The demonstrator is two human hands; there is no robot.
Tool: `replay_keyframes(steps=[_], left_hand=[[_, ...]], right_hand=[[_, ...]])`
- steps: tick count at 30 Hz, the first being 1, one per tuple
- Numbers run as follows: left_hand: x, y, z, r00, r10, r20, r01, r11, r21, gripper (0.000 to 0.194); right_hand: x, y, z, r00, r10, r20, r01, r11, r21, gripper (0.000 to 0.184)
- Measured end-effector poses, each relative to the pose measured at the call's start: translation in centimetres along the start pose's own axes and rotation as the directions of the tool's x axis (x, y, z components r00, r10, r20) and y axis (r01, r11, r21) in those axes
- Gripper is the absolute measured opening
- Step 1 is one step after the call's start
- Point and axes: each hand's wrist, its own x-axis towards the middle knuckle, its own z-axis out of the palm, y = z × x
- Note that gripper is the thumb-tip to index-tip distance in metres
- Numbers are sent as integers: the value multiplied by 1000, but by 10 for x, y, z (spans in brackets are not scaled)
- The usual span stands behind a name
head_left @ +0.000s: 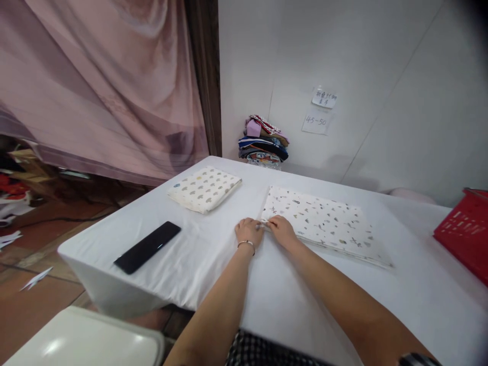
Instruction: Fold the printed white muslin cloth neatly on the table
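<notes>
A white cloth with small printed figures (324, 216) lies folded in a long flat rectangle on the table. At its near left corner, my left hand (249, 232) and my right hand (281, 230) meet, both with fingers closed on the cloth's edge. My left wrist wears a thin bracelet. The fingertips partly hide the pinched corner. To the left of my hands lies a second folded cloth, cream with grey hearts (208, 188), which neither hand touches.
A black phone-like slab (148, 247) lies on the white-covered table (206, 249) at left. A red plastic basket (465, 231) stands at the right edge. Behind the table is a stack of folded clothes (264, 142) by the wall. A pale chair (84, 340) is at lower left.
</notes>
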Motion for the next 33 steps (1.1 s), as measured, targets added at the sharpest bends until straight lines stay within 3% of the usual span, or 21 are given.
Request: replay_keyframes(steps=[3, 9, 16, 20, 25, 33], left_hand=[[0, 2, 1, 1000, -11, 3, 11, 1000, -23, 27], [0, 4, -1, 999, -35, -2, 35, 999, -28, 31], [0, 5, 0, 1000, 5, 20, -5, 1000, -27, 20], [-1, 7, 1, 999, 20, 27, -18, 998, -63, 16], [-1, 11, 4, 999, -12, 49, 16, 996, -88, 26], [6, 12, 8, 990, -119, -70, 110, 986, -124, 20]], right_hand=[[0, 3, 1, 998, 64, -27, -61, 991, 119, 17], [0, 4, 1, 997, 61, -48, -51, 979, 196, 19], [-2, 1, -2, 959, 269, -94, -217, 903, 371, 21], [-3, 0, -3, 959, 271, -84, -222, 901, 374, 21], [-1, 4, 1, 964, 251, -85, -206, 911, 357, 20], [-1, 3, 1, 964, 240, -114, -183, 911, 369, 19]])
